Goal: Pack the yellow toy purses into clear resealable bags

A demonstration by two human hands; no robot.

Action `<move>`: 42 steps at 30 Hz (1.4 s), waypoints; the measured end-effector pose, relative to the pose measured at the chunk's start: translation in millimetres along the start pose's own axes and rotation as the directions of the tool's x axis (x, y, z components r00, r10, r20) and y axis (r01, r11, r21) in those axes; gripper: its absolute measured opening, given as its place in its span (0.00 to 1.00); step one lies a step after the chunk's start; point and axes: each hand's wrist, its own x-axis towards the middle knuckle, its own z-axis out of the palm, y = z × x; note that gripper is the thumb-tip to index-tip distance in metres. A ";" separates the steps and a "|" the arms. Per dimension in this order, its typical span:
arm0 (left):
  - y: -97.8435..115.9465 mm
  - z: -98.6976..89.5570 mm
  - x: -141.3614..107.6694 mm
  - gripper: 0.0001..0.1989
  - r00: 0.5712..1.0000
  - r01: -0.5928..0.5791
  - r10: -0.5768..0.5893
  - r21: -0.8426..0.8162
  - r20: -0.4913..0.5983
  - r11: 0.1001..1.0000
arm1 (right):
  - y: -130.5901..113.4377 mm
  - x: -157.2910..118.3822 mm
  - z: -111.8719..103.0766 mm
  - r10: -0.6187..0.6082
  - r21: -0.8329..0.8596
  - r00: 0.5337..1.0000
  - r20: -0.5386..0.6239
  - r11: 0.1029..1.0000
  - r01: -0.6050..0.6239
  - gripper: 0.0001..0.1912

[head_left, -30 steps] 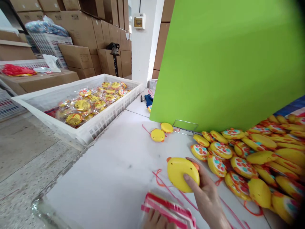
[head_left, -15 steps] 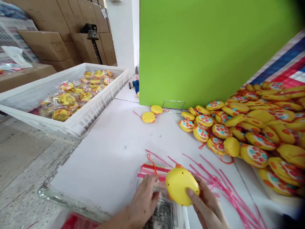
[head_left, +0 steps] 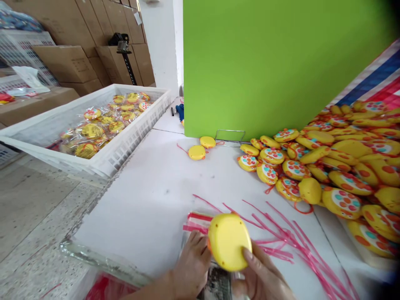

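Note:
My right hand (head_left: 265,271) grips a rounded yellow plastic toy (head_left: 229,241), thumb on its plain back, which has small screw holes. Close against the toy's left edge is my left hand (head_left: 192,262), its fingers curled down over a stack of clear plastic bags (head_left: 197,217) with pink-striped tops. What the left fingertips pinch, if anything, is hidden. Dark print shows on the bags between the hands. To the right of the toy, thin pink plastic strips (head_left: 293,237) lie loose on the white table (head_left: 146,200).
A big heap of similar yellow toys (head_left: 340,200) with coloured dots fills the right side. Two toys (head_left: 196,152) lie near a wire stand (head_left: 230,136) below a green board (head_left: 265,66). At left stands a white crate (head_left: 109,166) of bagged toys; cardboard boxes (head_left: 67,62) are stacked behind.
The toy in my right hand has shifted left and turned slightly, toward my left hand. The orange cord loop that stood by my left fingers is out of sight. My left fingers have curled in.

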 end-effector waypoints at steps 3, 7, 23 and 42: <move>4.7 -5.5 -1.0 0.15 0.998 -0.052 0.052 0.019 -0.030 0.998 | 7.3 13.3 -8.2 -0.360 -0.458 0.931 -0.065 0.839 0.293 0.27; 11.5 -23.7 1.9 0.14 0.990 -0.102 0.102 0.000 -0.099 0.995 | 12.2 17.1 -24.8 -0.541 -0.797 0.789 0.291 0.320 0.513 0.23; -3.5 -62.3 32.1 0.11 0.738 0.621 -0.598 -0.661 0.312 0.421 | -8.9 10.8 -15.7 -0.463 -0.852 0.758 0.459 0.011 0.523 0.20; 6.9 -58.9 34.2 0.11 0.790 0.601 -0.530 -0.557 0.308 0.573 | 3.0 40.1 42.5 -0.493 -0.812 0.645 0.584 -0.351 0.467 0.14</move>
